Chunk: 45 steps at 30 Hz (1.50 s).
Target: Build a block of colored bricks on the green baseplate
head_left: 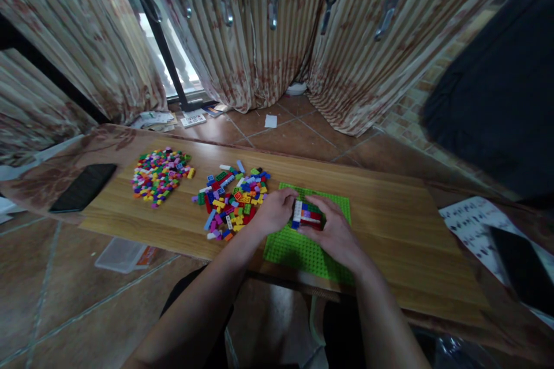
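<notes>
A small build of red, white, blue and purple bricks point(308, 214) stands on a bright green baseplate point(298, 251) on the wooden board. My left hand point(275, 210) curls against the build's left side. My right hand point(335, 230) closes over its right side and top, fingers pressed on the bricks. Just left of my left hand lies a pile of larger mixed-colour bricks point(231, 199). Farther left is a pile of smaller mixed-colour pieces point(159, 174).
The wooden board point(389, 225) rests across a low surface over a tiled floor. A dark phone point(84, 186) lies at the left end, a printed sheet point(476, 228) and another dark device point(521, 268) at the right. A clear plastic box point(123, 254) sits on the floor below. Curtains hang behind.
</notes>
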Each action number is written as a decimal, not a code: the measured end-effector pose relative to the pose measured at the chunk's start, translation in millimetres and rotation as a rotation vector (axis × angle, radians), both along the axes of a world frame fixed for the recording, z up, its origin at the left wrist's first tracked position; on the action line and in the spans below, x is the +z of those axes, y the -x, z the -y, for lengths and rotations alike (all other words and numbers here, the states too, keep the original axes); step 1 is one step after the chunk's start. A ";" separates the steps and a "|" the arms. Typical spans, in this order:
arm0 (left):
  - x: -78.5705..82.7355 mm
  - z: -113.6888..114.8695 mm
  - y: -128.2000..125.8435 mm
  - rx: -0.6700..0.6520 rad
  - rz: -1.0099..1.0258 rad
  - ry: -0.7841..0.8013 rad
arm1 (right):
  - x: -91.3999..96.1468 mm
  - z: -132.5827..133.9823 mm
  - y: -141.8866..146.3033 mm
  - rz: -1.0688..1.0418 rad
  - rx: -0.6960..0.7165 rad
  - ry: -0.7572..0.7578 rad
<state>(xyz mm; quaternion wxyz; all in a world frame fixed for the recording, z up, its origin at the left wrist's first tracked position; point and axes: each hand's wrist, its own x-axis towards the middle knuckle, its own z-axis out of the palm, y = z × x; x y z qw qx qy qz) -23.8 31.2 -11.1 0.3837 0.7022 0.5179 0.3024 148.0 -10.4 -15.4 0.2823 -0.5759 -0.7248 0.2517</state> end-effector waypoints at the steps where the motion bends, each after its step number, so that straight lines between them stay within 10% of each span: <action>1: -0.1 0.0 0.1 -0.003 0.000 0.005 | -0.1 1.2 -0.2 0.027 0.019 0.002; 22: -11.8 -2.2 1.8 0.096 0.154 0.012 | -1.7 2.5 -6.5 0.138 0.036 -0.009; 34: 13.2 5.2 27.7 0.128 -0.064 -0.112 | -18.1 -0.2 -11.0 0.179 0.067 -0.077; 45: 28.4 -16.8 96.9 0.551 -0.314 -0.112 | -19.0 1.1 -12.7 0.213 0.070 -0.107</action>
